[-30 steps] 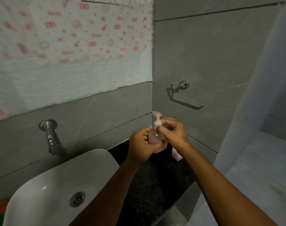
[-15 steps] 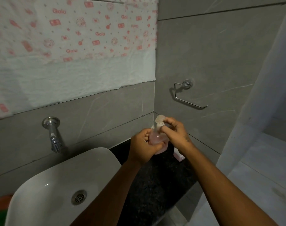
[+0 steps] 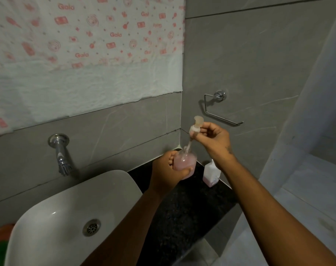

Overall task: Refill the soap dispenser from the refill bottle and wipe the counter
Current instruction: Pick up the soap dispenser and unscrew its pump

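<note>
Soap dispenser sits gripped in my left hand; right hand pinches the pump directly above, tube near-vertical, tip in the neck. Refill bottle stands just below my right wrist, nearer that hand.

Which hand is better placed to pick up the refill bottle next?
Probably the right hand: the refill bottle stands just below it. It must first put down the pump. The left hand holds the dispenser.

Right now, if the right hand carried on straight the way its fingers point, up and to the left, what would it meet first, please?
The right hand pinches the pump head; beyond it, up-left, nothing shows in front of the grey wall tile. The wall near the corner would likely come first, though depth is hard to judge.
</note>
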